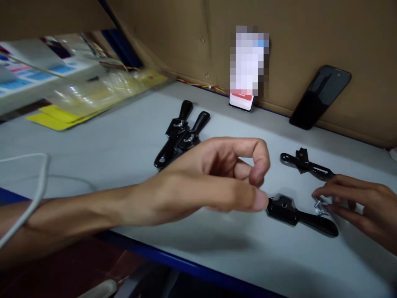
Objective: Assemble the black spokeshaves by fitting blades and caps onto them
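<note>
My left hand (214, 182) is closed, its fingers curled and its thumb against the left end of a black metal spokeshave (282, 210). The spokeshave's left handle is hidden behind that thumb; its right handle points toward the lower right. My right hand (366, 200) comes in from the right edge, with thumb and forefinger apart around a small heap of shiny metal screws (321, 208). Behind it lie another black spokeshave body (321, 170) and a flat dark plate (301, 159) across it. Two spokeshaves with wing screws (180, 126) lie together beyond my left wrist.
A lit phone (241, 103) and a dark phone (321, 97) lean on the cardboard wall (173, 41). Plastic bags and yellow card (58, 118) lie at the left. A white cable (43, 178) crosses my left forearm. The table's blue front edge (155, 254) runs below.
</note>
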A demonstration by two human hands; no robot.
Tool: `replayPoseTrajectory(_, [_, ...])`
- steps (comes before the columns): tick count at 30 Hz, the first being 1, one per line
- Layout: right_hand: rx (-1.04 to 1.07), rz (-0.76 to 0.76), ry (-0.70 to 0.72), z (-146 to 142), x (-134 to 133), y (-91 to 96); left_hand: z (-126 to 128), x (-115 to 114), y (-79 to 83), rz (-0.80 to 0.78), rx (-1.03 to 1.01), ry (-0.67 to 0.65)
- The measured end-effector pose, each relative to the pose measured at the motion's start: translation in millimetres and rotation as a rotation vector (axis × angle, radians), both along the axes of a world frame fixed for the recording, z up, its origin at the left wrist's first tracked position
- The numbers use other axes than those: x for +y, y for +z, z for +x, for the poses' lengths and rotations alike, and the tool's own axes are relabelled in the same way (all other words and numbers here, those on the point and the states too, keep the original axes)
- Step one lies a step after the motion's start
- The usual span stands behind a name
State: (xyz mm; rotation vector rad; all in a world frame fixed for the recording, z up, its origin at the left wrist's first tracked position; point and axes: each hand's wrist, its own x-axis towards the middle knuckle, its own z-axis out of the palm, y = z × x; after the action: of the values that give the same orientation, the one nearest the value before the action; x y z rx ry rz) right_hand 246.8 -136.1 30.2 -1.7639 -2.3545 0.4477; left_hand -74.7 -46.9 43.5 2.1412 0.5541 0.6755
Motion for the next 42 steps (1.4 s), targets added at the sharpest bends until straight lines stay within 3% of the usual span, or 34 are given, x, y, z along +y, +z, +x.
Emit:
replayPoseTrajectory(2, [0.034,-0.068,-0.012,-2.8,3.8,0.6,10.6,0.4,-0.8,-0.119,-0.038,-0.016])
replayPoseTrajectory(4, [0.055,-0.099,-0.015,-4.9,7.7,1.2,15.7,3.0,-8.4,-0.111,-0.043,-0.003])
replayPoseTrajectory(10, [0.076,-0.075,0.004,-5.7,11.1,-0.2,15.3,15.3,-37.8,0.330,-0.009,-0.025])
replayPoseTrajectory(13, [0.063,-0.074,-0.004,-7.3,10.8,-1.6,15.0,16.7,-43.4,0.393,0.008,-0.038])
replayPoseTrajectory(20, [0.029,-0.060,0.032,-12.1,10.3,-10.0,15.2,18.2,-44.7,0.455,-0.012,-0.064])
replayPoseTrajectory(29, [-0.137,0.108,-0.038,-16.2,4.5,-24.8,16.7,20.9,-45.9,0.708,0.114,-0.199])
replayPoseTrajectory(33, [-0.070,0.079,0.016,-13.8,5.8,-18.8,17.3,20.0,-43.5,0.777,0.238,-0.308])
replayPoseTrajectory(37, [0.040,0.066,0.041,-14.6,11.8,-17.4,17.5,19.0,-42.8,0.795,0.352,-0.313])
replayPoseTrajectory(42, [0.106,0.193,0.048,-20.8,15.9,-26.1,18.4,18.4,-45.7,0.796,0.358,-0.309])
